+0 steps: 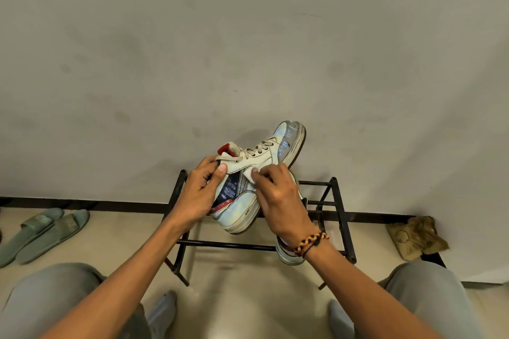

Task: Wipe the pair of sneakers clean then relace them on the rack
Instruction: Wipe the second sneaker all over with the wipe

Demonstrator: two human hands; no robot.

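White leather-look sneaker [248, 187], laced, held at frame centre above the black metal rack [340, 217], toe tilted toward the upper right. Left hand [198, 195] grips the padded collar at the heel; right hand [278, 198] pinches a small white wipe [249, 173] against the side panel. Judged light, stiff-soled, soft-uppered; best held by collar or sole. Second sneaker [286, 253] rests on the rack, lower right of centre.
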